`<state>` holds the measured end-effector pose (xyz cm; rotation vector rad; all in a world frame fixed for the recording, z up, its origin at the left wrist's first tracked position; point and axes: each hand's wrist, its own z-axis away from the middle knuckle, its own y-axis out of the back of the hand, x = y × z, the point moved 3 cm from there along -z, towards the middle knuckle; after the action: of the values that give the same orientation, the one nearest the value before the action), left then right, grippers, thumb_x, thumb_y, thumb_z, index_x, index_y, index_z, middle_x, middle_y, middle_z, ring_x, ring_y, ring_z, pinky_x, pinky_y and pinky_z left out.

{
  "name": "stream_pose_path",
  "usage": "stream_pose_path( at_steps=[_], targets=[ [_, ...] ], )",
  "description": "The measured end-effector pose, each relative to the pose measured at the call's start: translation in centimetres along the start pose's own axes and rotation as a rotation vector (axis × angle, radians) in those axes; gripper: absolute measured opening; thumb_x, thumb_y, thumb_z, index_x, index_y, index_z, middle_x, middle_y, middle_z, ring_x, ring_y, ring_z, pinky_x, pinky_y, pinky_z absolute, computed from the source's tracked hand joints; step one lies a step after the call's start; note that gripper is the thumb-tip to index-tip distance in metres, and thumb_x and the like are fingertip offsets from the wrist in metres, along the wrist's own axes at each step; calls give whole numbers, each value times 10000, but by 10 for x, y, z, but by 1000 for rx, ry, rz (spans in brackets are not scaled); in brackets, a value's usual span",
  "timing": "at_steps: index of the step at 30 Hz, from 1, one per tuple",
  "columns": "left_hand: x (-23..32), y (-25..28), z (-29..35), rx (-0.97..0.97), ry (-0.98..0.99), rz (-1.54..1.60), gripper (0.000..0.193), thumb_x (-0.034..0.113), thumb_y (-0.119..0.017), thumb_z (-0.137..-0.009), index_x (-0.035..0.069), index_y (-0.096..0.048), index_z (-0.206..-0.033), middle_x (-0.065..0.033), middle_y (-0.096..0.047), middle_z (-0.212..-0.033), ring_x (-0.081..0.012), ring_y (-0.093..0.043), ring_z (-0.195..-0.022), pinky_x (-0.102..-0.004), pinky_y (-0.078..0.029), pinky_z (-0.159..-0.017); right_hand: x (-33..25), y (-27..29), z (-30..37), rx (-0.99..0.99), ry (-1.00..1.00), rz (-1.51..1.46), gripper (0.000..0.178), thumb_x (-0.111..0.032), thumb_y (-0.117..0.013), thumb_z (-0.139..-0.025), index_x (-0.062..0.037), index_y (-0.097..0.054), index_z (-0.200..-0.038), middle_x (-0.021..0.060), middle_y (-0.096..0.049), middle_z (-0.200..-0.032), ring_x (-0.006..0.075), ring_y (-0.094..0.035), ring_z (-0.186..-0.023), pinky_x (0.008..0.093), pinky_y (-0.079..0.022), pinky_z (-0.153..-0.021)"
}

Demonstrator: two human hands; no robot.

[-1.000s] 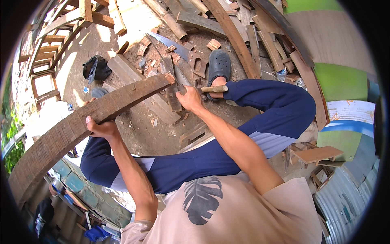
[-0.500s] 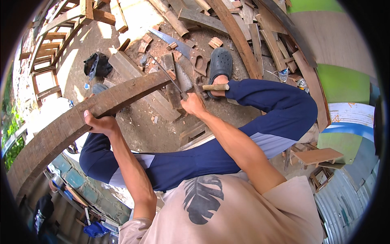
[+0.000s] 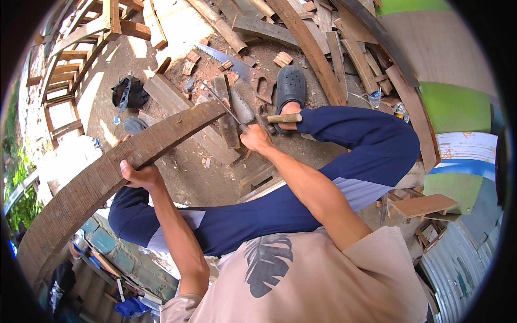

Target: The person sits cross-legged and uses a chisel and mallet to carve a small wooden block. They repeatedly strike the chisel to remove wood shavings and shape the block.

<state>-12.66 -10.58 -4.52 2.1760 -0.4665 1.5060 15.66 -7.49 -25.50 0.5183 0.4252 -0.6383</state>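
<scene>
My left hand is closed round the lower edge of a long curved wooden beam, which slants from the lower left up to the middle. Its far end lies over a short wood block. My right hand is wrapped round the near end of a thin metal rod, which points up and left past the beam's end; its exact kind is unclear. Just beyond that hand, a hammer with a wooden handle lies by my shoe.
A handsaw lies on the ground ahead among wood chips. Thick planks sit beneath the beam. A black plastic bag is to the left, near a wooden frame. Scrap timber is heaped at the far right.
The beam's near part and my left hand have shifted slightly down and right. My right hand keeps its grip on the rod, which has barely moved.
</scene>
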Motion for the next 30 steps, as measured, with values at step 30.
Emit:
stream_pose_path(
  at_steps=[30],
  targets=[
    [-10, 10, 2, -17, -156, -98, 472, 317, -326, -967, -84, -442, -1188, -311, -568, -1201, -365, -640, -1072, -441, -579, -908, 3, -5, 9, -6, 51, -94, 461, -297, -650, -811, 46, -660, -1120, 301, -681, -1036, 432, -662, -1009, 461, -524, -891]
  ],
)
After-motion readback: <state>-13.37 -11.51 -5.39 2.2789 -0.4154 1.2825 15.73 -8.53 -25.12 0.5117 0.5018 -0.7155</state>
